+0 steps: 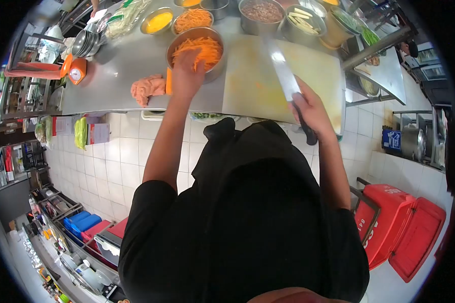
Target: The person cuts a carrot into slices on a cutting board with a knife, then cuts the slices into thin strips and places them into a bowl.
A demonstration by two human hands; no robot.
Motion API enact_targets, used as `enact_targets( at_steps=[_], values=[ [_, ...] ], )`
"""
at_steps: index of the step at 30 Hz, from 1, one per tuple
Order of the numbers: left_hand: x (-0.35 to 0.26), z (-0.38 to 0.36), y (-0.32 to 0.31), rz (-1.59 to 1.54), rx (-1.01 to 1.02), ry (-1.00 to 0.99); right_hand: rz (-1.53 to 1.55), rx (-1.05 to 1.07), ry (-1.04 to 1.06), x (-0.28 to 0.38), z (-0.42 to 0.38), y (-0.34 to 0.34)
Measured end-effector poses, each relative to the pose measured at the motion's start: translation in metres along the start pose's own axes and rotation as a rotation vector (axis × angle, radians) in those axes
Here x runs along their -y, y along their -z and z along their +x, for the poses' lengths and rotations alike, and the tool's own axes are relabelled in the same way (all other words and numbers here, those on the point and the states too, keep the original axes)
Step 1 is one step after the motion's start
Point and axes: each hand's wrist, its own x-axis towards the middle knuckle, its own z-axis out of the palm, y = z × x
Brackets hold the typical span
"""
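My left hand (188,76) is over the near side of a metal bowl (220,59) of shredded carrot (210,49), its fingers stretched out and the thumb apart, touching or just above the strips. My right hand (311,108) grips the black handle of a large kitchen knife (283,68), whose broad blade points away from me above the cutting board (247,86). Small orange bits and yellow stains mark the board. Left of the bowl, a crumpled pinkish cloth (147,90) lies beside an orange piece (169,82) near the counter's front edge.
Behind the bowl are another bowl of shredded carrot (193,19) and a bowl of yellow food (157,21). A pot of brownish food (261,12) and a pot of pale strips (304,22) stand beyond the board. An orange scale (76,70) sits left; a red cooler (387,217) stands behind right.
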Motion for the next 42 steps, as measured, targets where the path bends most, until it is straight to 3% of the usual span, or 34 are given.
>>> enact_targets(
  at_steps=[3,6,14,17,20,23,27,29,32,35,38,40,42],
  values=[
    [-0.018,-0.025,-0.04,-0.109,0.132,-0.086,0.177,-0.051,-0.097,-0.031,-0.033,0.037],
    [-0.044,-0.046,-0.081,-0.241,0.286,0.02,0.176,-0.174,-0.219,-0.065,-0.064,0.061],
    [-0.046,-0.061,-0.165,0.043,0.615,-0.22,0.356,-0.224,-0.23,-0.13,-0.119,0.09],
    [-0.049,-0.058,-0.166,-0.008,0.65,-0.183,0.332,-0.26,-0.275,-0.143,-0.129,0.094],
    [-0.054,-0.054,-0.167,0.024,0.647,-0.119,0.332,-0.301,-0.299,-0.157,-0.129,0.099],
    [-0.072,-0.041,-0.145,-0.044,0.513,0.065,0.291,-0.289,-0.319,-0.155,-0.13,0.104],
    [-0.04,-0.01,-0.103,0.006,0.263,0.098,0.181,-0.235,-0.352,-0.143,-0.13,0.116],
    [-0.03,0.01,-0.075,-0.059,0.11,0.089,0.211,-0.24,-0.312,-0.152,-0.124,0.118],
    [0.001,0.025,-0.051,0.214,0.048,0.011,0.223,-0.224,-0.304,-0.147,-0.116,0.121],
    [0.01,0.024,-0.047,0.271,-0.049,-0.165,0.204,-0.21,-0.284,-0.137,-0.11,0.122],
    [-0.004,0.012,-0.073,0.05,0.011,-0.043,0.202,-0.216,-0.283,-0.135,-0.107,0.124],
    [-0.027,-0.003,-0.1,0.112,0.124,-0.173,0.209,-0.211,-0.283,-0.135,-0.105,0.125],
    [-0.075,-0.009,-0.129,-0.047,0.18,-0.197,0.223,-0.207,-0.273,-0.138,-0.105,0.125]
  ],
)
